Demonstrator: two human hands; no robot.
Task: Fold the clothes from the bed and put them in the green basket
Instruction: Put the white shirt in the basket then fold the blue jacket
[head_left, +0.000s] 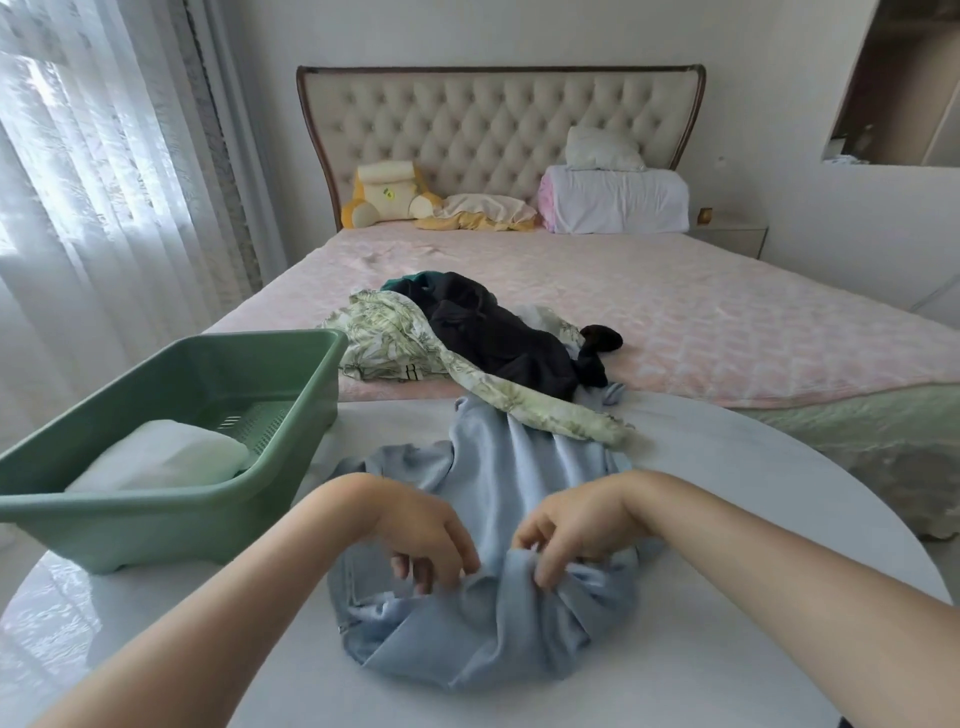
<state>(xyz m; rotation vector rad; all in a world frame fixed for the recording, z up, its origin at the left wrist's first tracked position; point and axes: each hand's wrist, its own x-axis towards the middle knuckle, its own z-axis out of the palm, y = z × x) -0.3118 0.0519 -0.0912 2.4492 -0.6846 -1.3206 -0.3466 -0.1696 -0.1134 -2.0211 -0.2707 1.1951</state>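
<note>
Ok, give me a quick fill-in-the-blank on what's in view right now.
The left hand and the right hand both pinch the light blue garment on the round ____.
The green basket holds one folded item, coloured ____.
The pile with the black garment lies on the ____.
Missing: table; white; bed.

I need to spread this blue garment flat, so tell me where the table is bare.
Bare table lies right of the blue garment, to the rim, and on the near left in front of the basket. The middle is crowded: the left hand and right hand grip the garment, and a floral cloth trails onto it from the bed.
</note>
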